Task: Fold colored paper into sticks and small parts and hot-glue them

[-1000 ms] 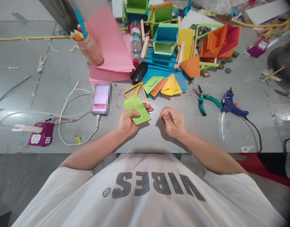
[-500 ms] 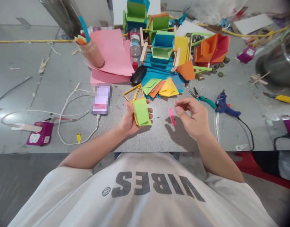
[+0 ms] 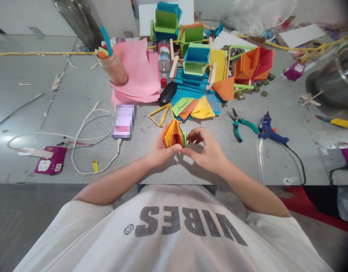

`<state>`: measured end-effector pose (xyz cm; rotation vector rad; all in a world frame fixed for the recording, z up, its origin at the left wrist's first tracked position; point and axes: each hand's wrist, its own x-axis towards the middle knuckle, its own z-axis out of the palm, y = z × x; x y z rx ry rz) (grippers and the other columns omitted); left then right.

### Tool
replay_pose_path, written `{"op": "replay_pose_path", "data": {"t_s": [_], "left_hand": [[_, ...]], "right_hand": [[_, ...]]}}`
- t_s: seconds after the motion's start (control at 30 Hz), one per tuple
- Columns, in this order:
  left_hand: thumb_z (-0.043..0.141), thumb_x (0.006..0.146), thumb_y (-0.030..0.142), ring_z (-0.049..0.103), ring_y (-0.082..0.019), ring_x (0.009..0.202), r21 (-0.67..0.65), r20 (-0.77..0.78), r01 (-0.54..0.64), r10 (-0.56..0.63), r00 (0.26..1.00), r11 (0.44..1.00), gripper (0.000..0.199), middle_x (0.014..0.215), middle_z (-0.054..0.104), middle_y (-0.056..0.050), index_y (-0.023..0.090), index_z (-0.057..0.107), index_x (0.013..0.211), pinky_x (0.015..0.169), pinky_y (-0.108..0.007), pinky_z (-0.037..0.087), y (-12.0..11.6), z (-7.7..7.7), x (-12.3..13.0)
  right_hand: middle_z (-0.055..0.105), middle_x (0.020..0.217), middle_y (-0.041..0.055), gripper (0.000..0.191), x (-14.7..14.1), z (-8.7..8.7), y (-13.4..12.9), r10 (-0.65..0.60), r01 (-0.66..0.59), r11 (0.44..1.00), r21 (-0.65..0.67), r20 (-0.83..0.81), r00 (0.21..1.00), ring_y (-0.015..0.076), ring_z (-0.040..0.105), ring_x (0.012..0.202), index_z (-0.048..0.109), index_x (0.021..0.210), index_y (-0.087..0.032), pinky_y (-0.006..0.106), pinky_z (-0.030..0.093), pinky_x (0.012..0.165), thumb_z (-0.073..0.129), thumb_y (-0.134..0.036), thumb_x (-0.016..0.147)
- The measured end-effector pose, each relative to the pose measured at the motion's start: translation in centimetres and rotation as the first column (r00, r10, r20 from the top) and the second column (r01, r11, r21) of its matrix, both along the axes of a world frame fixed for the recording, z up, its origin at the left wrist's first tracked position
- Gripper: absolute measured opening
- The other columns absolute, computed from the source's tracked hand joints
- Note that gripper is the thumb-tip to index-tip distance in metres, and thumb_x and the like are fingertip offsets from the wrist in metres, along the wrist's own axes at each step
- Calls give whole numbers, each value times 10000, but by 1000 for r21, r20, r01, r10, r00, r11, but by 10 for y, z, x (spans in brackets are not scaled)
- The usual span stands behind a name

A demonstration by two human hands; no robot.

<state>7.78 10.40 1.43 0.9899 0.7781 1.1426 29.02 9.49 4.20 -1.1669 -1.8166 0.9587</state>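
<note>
My left hand point(image 3: 159, 150) is closed around a folded paper piece point(image 3: 171, 135) with orange, yellow and green layers. Its folds stand fanned, and an orange pocket gapes towards me. At the green right edge of the piece, my right hand point(image 3: 206, 151) has its thumb and bent fingers on the paper. Just beyond the hands lie folded paper pieces in green point(image 3: 183, 105), orange point(image 3: 189, 110) and yellow point(image 3: 202, 108). A yellow stick triangle point(image 3: 161, 115) is on the table behind my left hand. The small pink strip does not show now.
Teal-handled pliers point(image 3: 244, 122) and a blue glue gun point(image 3: 269, 130) lie to the right. On the left are a charging phone point(image 3: 123, 121) and a purple power adapter point(image 3: 51, 160). Paper wheel models point(image 3: 195, 60), a bottle point(image 3: 164, 62) and pink sheets point(image 3: 137, 75) stand or lie behind.
My right hand has moved left and down to the paper piece. My left hand has turned the piece, so its fanned folds face up instead of the flat green side.
</note>
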Motion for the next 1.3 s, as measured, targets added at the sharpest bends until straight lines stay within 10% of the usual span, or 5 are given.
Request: {"op": "replay_pose_path", "data": {"t_s": [0.27,0.53,0.77,0.93,1.3], "left_hand": [[999,748,331,745,-185,959,-127,193,-34,59,980,991,487,1096,815,-16,257,818,1194,906,-333,599,10,4,-11],[981,687,243,775,-224,944,-195,195,64,-25,980,979,498,1061,837,-34,209,816,1156,872,-346,613,11,-3,-16],[1017,824,502,813,-224,1017,-146,200,82,-52,978,986,535,1193,847,-76,232,810,1237,894,-327,632,14,-4,-12],[1013,620,815,828,-302,1103,-104,205,98,-75,976,990,935,1260,852,-129,217,823,1314,928,-373,654,18,-14,-10],[791,646,1019,853,-309,1019,-139,229,161,-127,965,977,1058,1222,863,-169,176,844,1284,856,-371,680,17,-7,-7]], "right_hand": [[787,1071,37,288,7,11,35,164,-164,985,58,-4,986,197,720,922,697,1114,-261,361,604,837,889,-369,928],[674,788,-29,143,-3,4,31,-38,32,952,304,13,999,136,569,662,673,956,-249,291,451,628,714,-134,881],[667,751,-16,300,9,-13,34,-162,119,981,-152,-308,938,129,566,641,711,904,-235,269,470,575,861,-491,944],[736,789,-3,417,5,-19,37,-216,10,916,-401,-473,854,149,641,681,752,891,-241,272,545,592,1000,-561,791],[798,876,-11,338,-7,-19,31,-210,-165,843,-512,-595,776,149,702,743,841,883,-287,285,634,695,1061,-488,725]]}}
